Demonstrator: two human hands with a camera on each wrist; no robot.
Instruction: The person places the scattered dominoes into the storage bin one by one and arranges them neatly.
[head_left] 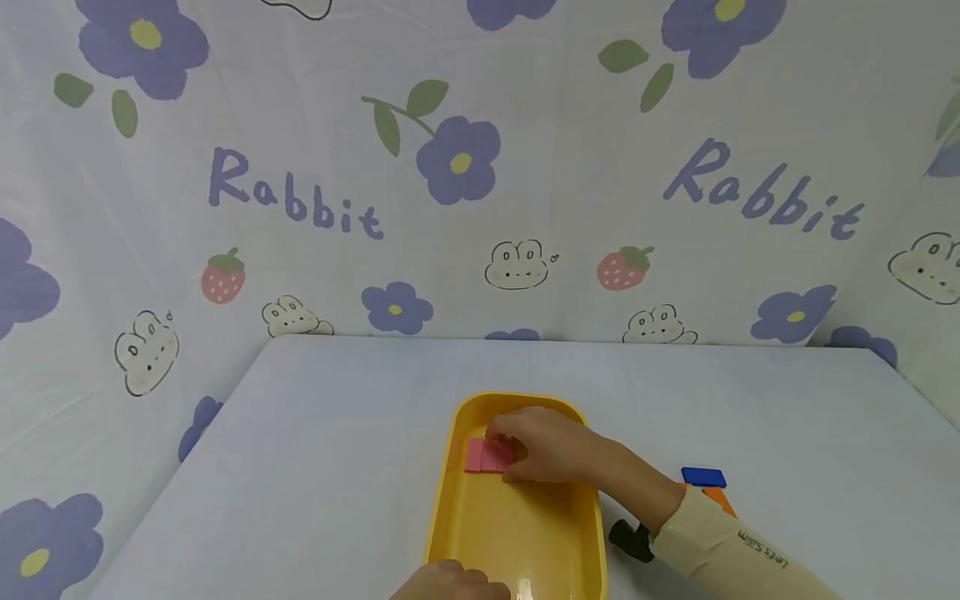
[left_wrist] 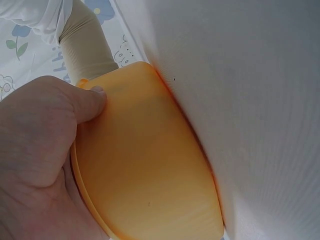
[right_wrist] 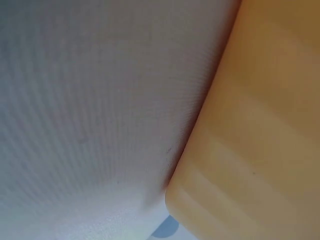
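Observation:
A yellow tray (head_left: 517, 542) lies lengthwise on the white table. At its near end my left hand (head_left: 453, 581) grips the rim; in the left wrist view the thumb (left_wrist: 92, 102) presses the outer wall, and the curled fingers go over the rim. Inside the tray, toward the far left, pink tiles (head_left: 474, 455) stand side by side in a short row. My right hand (head_left: 551, 446) reaches in over the right wall and pinches the right end of that row, fingers at the far edge and thumb at the near edge. Its fingers partly cover the pink tile there.
Right of the tray, partly behind the right forearm, lie a blue tile (head_left: 703, 477), an orange piece (head_left: 720, 500) and a dark piece (head_left: 632, 540). The white table (head_left: 337, 467) extends around the tray. A printed cloth (head_left: 450, 242) hangs behind the table's far edge.

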